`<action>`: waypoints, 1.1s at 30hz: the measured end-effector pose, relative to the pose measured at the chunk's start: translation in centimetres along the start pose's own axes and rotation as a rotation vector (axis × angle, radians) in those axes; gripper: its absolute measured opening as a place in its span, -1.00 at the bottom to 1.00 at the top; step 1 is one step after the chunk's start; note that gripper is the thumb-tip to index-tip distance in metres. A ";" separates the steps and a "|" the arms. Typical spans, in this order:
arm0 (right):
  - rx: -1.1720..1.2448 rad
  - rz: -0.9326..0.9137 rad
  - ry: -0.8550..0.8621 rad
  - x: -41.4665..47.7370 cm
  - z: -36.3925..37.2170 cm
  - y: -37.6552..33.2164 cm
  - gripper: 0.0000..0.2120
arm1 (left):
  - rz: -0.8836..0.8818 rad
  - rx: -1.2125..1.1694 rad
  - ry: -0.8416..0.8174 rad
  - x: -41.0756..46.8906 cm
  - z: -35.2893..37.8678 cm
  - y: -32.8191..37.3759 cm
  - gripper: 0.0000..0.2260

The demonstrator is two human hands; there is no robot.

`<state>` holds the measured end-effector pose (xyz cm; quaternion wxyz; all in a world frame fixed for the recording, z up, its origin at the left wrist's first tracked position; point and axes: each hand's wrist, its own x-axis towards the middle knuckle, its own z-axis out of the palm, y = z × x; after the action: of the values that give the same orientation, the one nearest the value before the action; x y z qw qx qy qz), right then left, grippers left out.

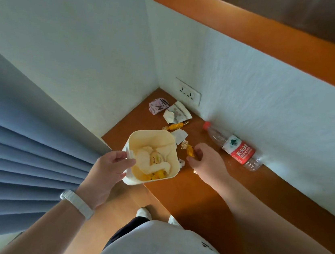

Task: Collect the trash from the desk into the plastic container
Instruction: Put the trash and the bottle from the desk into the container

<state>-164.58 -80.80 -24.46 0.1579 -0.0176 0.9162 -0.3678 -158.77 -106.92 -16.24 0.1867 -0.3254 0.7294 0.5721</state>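
Orange worktop [206, 197] half cleared: right hand [206, 163] pinches a yellow candy wrapper [190, 150], left hand [105, 172] grips the plastic container [150, 137], drop-in next.

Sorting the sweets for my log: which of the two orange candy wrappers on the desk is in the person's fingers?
The nearer orange candy wrapper, pinched by the right hand beside the plastic container. The other orange candy wrapper lies untouched farther back, near the paper cup.
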 end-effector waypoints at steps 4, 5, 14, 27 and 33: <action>0.047 -0.254 0.104 -0.6 -2.5 -2.7 -0.84 | 0.022 0.006 -0.040 0.1 0.6 0.9 -0.73; 0.049 -0.316 0.119 -0.7 -3.0 -3.5 -0.82 | 0.033 -0.009 -0.056 0.3 0.6 1.0 -0.73; -0.313 -0.711 0.015 0.7 -3.2 -8.6 -0.78 | 0.084 -0.058 -0.131 -0.1 0.0 2.0 -0.76; -0.296 -0.595 0.057 1.1 -3.8 -6.8 -0.73 | 0.067 -0.069 -0.078 -0.2 -0.3 2.2 -0.85; -0.147 -0.460 0.103 0.6 -3.4 -3.9 -0.71 | 0.064 -0.040 -0.068 0.1 -0.3 1.9 -0.83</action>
<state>-166.52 -81.43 -19.68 0.0216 -0.2183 0.9192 -0.3269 -160.12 -107.03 -14.85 0.1863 -0.2861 0.7210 0.6030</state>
